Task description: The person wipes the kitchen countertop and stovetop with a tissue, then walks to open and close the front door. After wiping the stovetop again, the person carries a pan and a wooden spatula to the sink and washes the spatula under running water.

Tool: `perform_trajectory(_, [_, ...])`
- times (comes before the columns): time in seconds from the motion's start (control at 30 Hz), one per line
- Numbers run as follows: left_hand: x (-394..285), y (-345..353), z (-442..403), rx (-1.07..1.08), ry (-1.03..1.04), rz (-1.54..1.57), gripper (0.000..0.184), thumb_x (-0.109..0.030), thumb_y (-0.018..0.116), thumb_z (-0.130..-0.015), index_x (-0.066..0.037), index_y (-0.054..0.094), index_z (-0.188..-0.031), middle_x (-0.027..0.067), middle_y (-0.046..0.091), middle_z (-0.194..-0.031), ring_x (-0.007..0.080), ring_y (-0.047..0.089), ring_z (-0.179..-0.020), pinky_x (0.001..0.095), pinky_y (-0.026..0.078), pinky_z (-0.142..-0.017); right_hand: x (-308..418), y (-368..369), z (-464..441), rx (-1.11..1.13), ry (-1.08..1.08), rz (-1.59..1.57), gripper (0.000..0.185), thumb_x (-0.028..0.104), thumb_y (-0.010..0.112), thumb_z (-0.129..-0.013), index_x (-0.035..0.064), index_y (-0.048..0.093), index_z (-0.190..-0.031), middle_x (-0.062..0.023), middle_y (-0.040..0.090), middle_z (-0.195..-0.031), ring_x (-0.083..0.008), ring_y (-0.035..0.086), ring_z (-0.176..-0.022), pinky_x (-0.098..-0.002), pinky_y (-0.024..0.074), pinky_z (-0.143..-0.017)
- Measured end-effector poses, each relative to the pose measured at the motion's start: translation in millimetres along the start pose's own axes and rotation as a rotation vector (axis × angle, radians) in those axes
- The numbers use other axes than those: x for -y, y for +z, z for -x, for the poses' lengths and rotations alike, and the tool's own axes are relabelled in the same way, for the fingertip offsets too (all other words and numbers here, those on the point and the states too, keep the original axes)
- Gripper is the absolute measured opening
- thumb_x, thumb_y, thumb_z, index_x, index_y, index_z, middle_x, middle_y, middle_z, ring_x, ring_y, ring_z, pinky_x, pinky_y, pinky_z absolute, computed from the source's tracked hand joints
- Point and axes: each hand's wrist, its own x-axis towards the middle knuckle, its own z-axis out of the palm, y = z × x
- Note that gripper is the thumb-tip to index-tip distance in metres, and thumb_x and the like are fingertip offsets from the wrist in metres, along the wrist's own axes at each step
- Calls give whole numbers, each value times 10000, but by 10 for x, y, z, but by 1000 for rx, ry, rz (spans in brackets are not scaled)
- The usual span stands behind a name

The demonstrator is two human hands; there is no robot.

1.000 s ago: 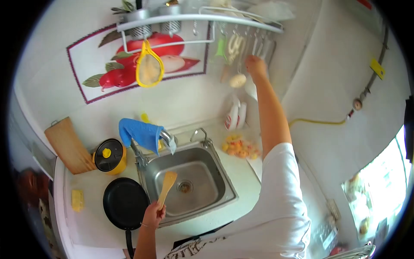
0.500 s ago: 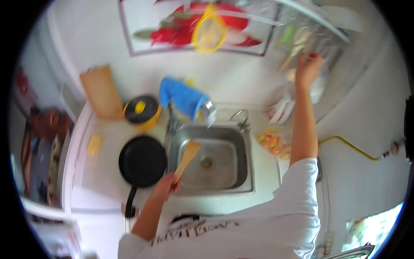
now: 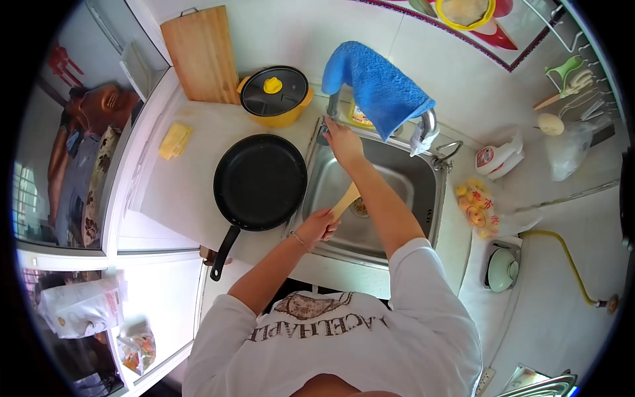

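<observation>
My left hand [image 3: 319, 226] is closed round the handle of a wooden spatula [image 3: 345, 200]; its blade end is partly hidden behind my right forearm. The spatula is over the front left of the metal sink [image 3: 433, 228]. My right hand [image 3: 344, 142] reaches across the sink to the base of the faucet [image 3: 333, 106], with its fingers at the faucet handle and partly hidden. A blue towel [image 3: 377, 83] drapes over the faucet spout. Left of the sink lies a black frying pan [image 3: 260, 182], its handle pointing towards me.
Behind the pan stand a yellow pot with a dark lid [image 3: 274, 96] and a wooden cutting board [image 3: 200, 56]. A folded yellow cloth [image 3: 175, 140] lies at left. Right of the sink are a white bottle [image 3: 501, 157], a bag of yellow items [image 3: 477, 206] and a green bowl [image 3: 503, 270].
My right hand has come down from the hanging utensils at upper right to the faucet. My left hand still holds the spatula. The view has turned and moved closer to the counter.
</observation>
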Motion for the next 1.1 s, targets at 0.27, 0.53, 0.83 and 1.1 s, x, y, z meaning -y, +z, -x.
perform_trajectory(0.27, [-15, -108, -113, 53, -9, 14, 216, -224, 396, -899, -31, 473, -843, -27, 347, -604, 67, 311, -501, 208, 267, -437, -135, 346, -11, -29, 30, -119, 120, 71, 520, -761, 27, 589, -849, -193, 600, -773, -361, 583, -716, -436, 465, -640])
perform_trajectory(0.53, [-41, -106, -278, 98, -17, 21, 176, -201, 389, -868, -49, 463, -819, -30, 355, -560, 67, 322, -446, 220, 262, -409, -13, 302, 73, -56, 74, -167, 111, 58, 501, -751, 23, 586, -814, -200, 597, -791, -364, 587, -735, -430, 468, -645])
perform_trajectory(0.83, [-72, -13, -362, 145, -23, -1, 192, -257, 436, -891, -78, 465, -829, -33, 348, -581, 66, 321, -467, 214, 254, -428, 115, 194, 183, -34, 240, -189, 118, 75, 540, -783, 18, 598, -868, -183, 604, -832, -361, 571, -790, -421, 461, -681])
perform_trajectory(1.1, [-117, 171, -571, 126, -45, 15, 151, -205, 442, -877, -69, 488, -832, -30, 400, -585, 68, 363, -478, 207, 274, -444, -290, -331, 1524, -205, 483, -180, 115, 112, 556, -790, 31, 591, -862, -177, 603, -810, -351, 576, -747, -402, 466, -641])
